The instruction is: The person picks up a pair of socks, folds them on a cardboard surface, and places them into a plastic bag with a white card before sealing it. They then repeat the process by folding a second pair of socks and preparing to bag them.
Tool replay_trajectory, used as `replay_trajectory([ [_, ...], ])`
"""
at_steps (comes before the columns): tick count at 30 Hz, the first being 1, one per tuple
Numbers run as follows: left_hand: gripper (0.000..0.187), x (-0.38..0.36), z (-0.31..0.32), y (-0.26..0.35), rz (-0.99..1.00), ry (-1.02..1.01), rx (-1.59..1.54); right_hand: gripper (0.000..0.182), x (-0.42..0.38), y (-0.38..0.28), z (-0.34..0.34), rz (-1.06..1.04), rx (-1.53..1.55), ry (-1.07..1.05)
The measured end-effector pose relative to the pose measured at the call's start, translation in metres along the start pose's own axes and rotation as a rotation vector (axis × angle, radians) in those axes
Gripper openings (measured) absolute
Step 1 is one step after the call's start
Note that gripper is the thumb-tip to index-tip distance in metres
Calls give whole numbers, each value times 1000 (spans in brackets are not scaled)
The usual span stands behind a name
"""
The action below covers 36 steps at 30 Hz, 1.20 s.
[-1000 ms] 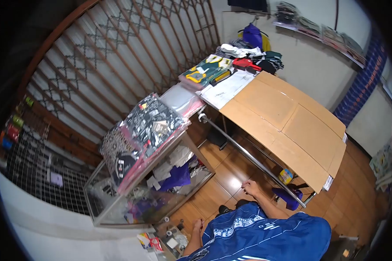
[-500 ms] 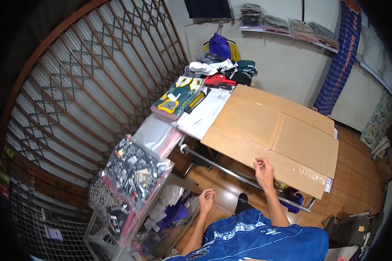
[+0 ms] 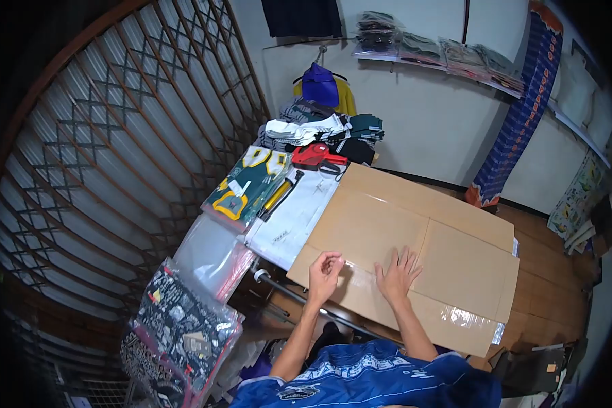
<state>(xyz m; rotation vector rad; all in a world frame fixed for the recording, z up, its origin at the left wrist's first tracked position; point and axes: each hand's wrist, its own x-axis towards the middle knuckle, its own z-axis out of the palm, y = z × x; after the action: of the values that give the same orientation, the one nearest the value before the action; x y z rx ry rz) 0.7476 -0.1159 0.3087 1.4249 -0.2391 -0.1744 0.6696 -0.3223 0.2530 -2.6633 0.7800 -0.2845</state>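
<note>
A flattened brown cardboard sheet (image 3: 466, 265) covers the right part of the table. My right hand (image 3: 398, 275) lies on it with the fingers spread, holding nothing. Near the sheet's front left edge is my left hand (image 3: 326, 275), its fingers curled and the thumb close to the fingertips. Whether anything small is between them cannot be made out. Left of the cardboard is a white sheet (image 3: 294, 221) with a yellow and black tool (image 3: 277, 197) on it. A red device (image 3: 314, 156) sits behind that tool, close to the cardboard's back left corner.
A bagged green and yellow garment (image 3: 248, 183) lies on the left of the table, with folded clothes (image 3: 306, 130) behind. Bagged patterned garments (image 3: 187, 326) are at the lower left. A metal rail (image 3: 285, 291) runs along the front. A wall shelf (image 3: 442, 68) holds packed clothes.
Both hands have moved forward to the cardboard. My right hand has opened flat on it, and my left hand has come up from below the table's front edge. The view has shifted.
</note>
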Motion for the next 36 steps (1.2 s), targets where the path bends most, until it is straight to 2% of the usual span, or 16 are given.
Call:
replay_trajectory([
  [5,19,131,32,3,86,-148,-13,81,1,-6,0,35,-30,16],
  [12,17,320,38,10,325,-303,269,75,1,-14,-6,50,-75,70],
  [14,13,367,37,11,386,-287,339,73,-1,-9,0,32,-84,116],
  [21,24,507,17,-21,487,-191,770,68,6,-11,-1,64,-75,131],
  [28,33,558,-2,-33,581,-90,1214,63,10,-26,-15,124,-29,93],
  [33,38,575,-7,-35,579,-85,1297,62,12,-26,-13,141,-48,88],
  [36,34,576,-9,-38,616,-128,1405,61,13,-29,-15,157,-32,82],
])
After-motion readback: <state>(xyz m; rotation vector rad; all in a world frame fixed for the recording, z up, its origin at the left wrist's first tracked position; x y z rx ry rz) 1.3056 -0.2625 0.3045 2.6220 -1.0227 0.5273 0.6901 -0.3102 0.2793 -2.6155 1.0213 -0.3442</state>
